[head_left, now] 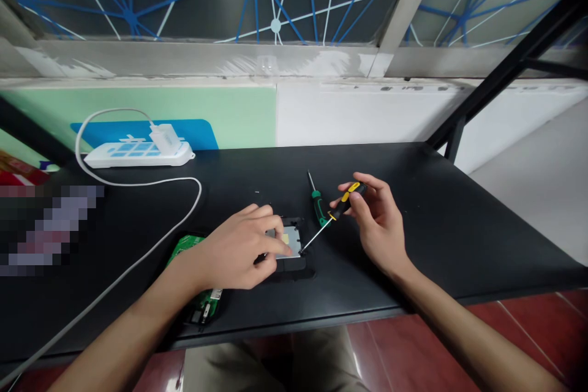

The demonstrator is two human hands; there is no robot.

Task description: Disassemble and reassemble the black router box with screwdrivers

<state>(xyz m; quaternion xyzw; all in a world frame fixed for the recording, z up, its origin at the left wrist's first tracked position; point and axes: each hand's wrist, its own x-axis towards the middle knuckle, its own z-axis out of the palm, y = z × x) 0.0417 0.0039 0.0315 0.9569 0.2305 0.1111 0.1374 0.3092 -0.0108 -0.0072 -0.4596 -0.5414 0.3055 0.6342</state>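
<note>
My right hand pinches the handle of a black and yellow screwdriver. Its shaft slants down to the left, with the tip at the right edge of a silver metal plate in a black plastic housing. My left hand lies over the left part of that plate, fingers apart, index fingertip touching the metal; much of the plate is hidden underneath. Just behind the yellow screwdriver, a green and black screwdriver lies on the table. Left of the housing, partly under my left wrist, is a green circuit board in a black case.
At the back left of the black table stands a white power strip with a white charger plugged in. A white cable loops from it across the left side. The table's front edge runs close before my legs.
</note>
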